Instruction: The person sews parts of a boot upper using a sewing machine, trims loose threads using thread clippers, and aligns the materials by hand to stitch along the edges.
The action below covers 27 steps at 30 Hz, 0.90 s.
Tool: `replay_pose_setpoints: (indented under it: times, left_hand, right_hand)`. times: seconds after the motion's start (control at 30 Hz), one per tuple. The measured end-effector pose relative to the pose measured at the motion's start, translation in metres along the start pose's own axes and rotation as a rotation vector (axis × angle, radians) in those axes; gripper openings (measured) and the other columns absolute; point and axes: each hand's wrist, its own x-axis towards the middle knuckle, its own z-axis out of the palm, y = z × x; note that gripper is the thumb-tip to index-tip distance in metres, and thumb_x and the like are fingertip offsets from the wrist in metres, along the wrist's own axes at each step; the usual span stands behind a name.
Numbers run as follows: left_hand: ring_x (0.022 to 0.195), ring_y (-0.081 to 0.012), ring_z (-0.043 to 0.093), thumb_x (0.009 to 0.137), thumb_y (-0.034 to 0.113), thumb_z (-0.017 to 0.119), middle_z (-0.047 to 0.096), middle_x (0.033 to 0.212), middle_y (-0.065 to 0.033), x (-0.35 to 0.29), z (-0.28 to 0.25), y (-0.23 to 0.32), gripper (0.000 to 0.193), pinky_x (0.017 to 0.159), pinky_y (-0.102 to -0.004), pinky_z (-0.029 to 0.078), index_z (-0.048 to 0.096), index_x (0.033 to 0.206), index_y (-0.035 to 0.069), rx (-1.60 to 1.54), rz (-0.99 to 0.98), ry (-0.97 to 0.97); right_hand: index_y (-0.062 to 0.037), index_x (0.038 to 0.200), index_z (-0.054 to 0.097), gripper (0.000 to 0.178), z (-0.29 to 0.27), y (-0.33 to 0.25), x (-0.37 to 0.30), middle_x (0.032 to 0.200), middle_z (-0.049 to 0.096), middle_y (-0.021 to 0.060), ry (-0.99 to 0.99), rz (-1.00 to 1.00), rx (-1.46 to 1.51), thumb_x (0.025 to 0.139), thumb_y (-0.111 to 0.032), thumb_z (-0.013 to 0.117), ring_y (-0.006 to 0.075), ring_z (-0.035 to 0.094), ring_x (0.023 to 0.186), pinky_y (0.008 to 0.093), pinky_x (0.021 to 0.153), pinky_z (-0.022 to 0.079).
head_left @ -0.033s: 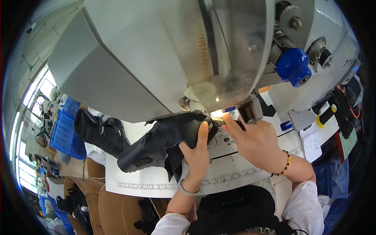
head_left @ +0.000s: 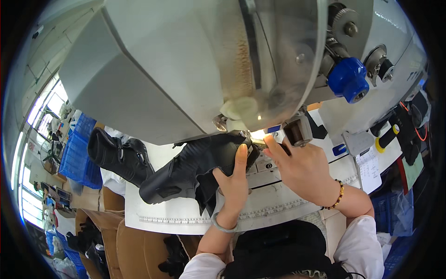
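Note:
A black boot upper [head_left: 186, 172] lies on the white sewing table [head_left: 278, 204], its right end under the head of a big grey sewing machine [head_left: 186, 65]. My left hand [head_left: 232, 181] grips this piece near its right end, fingers stretched up over it and thumb at its side. My right hand [head_left: 302, 167] rests flat on the machine bed, with its fingertips pressing the piece's edge at the lit spot under the needle area. The needle itself is hidden. A pale bangle sits on my left wrist, a bead bracelet on my right.
A second black boot [head_left: 121, 156] lies at the table's far left. Blue crates [head_left: 76, 153] stand beyond it, and brown boxes [head_left: 139, 246] sit below the table's ruler-marked edge. A blue knob [head_left: 348, 79] juts from the machine. A printed sheet [head_left: 371, 167] and a yellow-handled tool [head_left: 385, 137] lie at right.

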Motion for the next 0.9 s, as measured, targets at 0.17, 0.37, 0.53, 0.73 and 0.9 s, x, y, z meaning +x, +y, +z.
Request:
replay_pose_setpoints:
  times: [0.17,0.37,0.53,0.73,0.9]
  left_hand:
    - [0.085,-0.0082,0.053,0.082,0.015,0.066,0.057,0.097,-0.0057,0.002,-0.003,0.002,0.025,0.073,-0.0208,0.043,0.056,0.098,-0.002,-0.014,-0.005,-0.061]
    - [0.085,-0.0093,0.053,0.082,0.015,0.066,0.056,0.097,-0.0063,0.005,-0.004,0.001,0.025,0.074,-0.0212,0.043,0.054,0.096,-0.001,-0.113,-0.17,0.005]
    - [0.094,-0.0167,0.051,0.079,0.001,0.058,0.054,0.105,-0.0093,0.007,-0.019,-0.009,0.033,0.084,-0.0265,0.04,0.051,0.111,0.0,0.236,0.057,-0.203]
    - [0.084,-0.0263,0.045,0.064,-0.021,0.04,0.053,0.122,-0.0075,0.014,-0.041,-0.02,0.069,0.082,-0.0321,0.036,0.047,0.126,0.009,0.68,0.524,-0.301]
    - [0.087,-0.0242,0.048,0.064,-0.021,0.042,0.056,0.119,-0.0096,0.015,-0.038,-0.026,0.069,0.083,-0.0315,0.036,0.049,0.125,0.009,0.721,0.522,-0.304]
  right_hand:
    - [-0.003,0.096,0.059,0.025,-0.003,-0.002,-0.001,0.068,0.047,0.004,0.016,0.052,0.039,0.081,-0.022,0.061,0.0126,0.045,0.048,0.025,0.04,0.037]
    - [-0.0074,0.107,0.058,0.032,-0.006,0.014,-0.014,0.072,0.05,0.0024,0.028,0.216,0.303,0.077,-0.018,0.063,0.013,0.049,0.05,0.0235,0.042,0.04]
    - [-0.0125,0.114,0.058,0.05,0.038,0.016,-0.01,0.091,0.059,-0.0004,0.165,-0.21,0.321,0.065,-0.008,0.063,0.0109,0.054,0.056,0.0209,0.049,0.044]
    - [-0.0087,0.106,0.063,0.043,0.067,0.013,-0.001,0.105,0.06,-0.0005,0.438,-0.271,0.437,0.063,-0.005,0.062,0.0089,0.052,0.057,0.0202,0.049,0.043]
    - [-0.007,0.105,0.062,0.045,0.061,0.014,-0.004,0.099,0.059,-0.001,0.387,-0.269,0.417,0.06,-0.005,0.063,0.009,0.05,0.054,0.0212,0.048,0.043]
